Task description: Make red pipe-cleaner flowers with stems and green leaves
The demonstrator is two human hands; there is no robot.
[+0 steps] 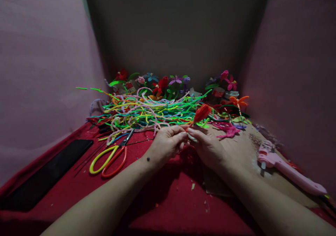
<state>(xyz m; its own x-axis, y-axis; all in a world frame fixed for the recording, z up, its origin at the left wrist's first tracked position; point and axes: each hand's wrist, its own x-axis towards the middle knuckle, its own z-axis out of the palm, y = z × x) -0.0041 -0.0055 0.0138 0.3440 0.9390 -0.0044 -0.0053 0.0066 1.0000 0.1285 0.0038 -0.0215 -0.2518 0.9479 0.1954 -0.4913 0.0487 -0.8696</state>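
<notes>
Both hands meet over the red cloth, working on one red pipe-cleaner petal (202, 114). Its fuzzy rounded head points up and to the right, and its narrow base runs down between the fingertips. My left hand (168, 140) is closed, thumb and fingers pinching the base. From the other side my right hand (208, 147) is closed on the same base, thumb uppermost. Something small and whitish shows by the right fingers; I cannot make out what it is. Just behind the hands lies a tangled heap of coloured pipe cleaners (147, 113).
Scissors (107, 161) with yellow and red handles and a black phone-like slab (47, 173) lie at left. On cardboard (244, 148) at right are a pink glue gun (288, 169) and a pink fuzzy piece (228, 129). Finished fuzzy flowers (160, 85) stand behind, between pale side panels.
</notes>
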